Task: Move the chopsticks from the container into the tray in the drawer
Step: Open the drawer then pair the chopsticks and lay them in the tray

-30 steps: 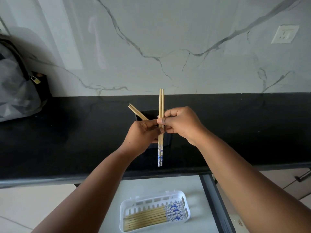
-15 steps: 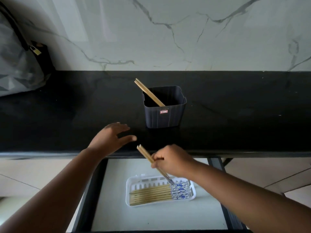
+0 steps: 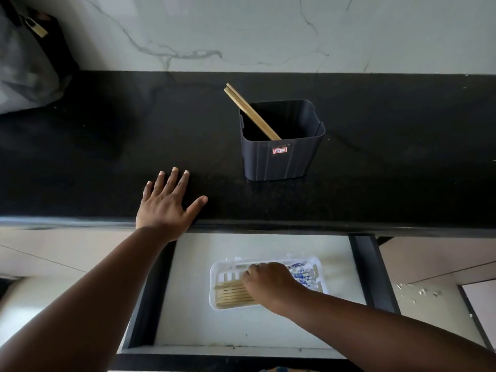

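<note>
I lay the chopsticks (image 3: 233, 294) flat in the white tray (image 3: 213, 277), my right hand (image 3: 268, 284) curled over them, my left hand (image 3: 166, 205) spread open on the counter (image 3: 107, 157), two sticks (image 3: 251, 111) waiting in the container (image 3: 281, 157).

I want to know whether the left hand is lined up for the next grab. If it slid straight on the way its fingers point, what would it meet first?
Probably nothing on the counter. The left hand lies flat on the black countertop, fingers pointing toward the marble wall; the dark container sits off to its right, outside that line.
</note>
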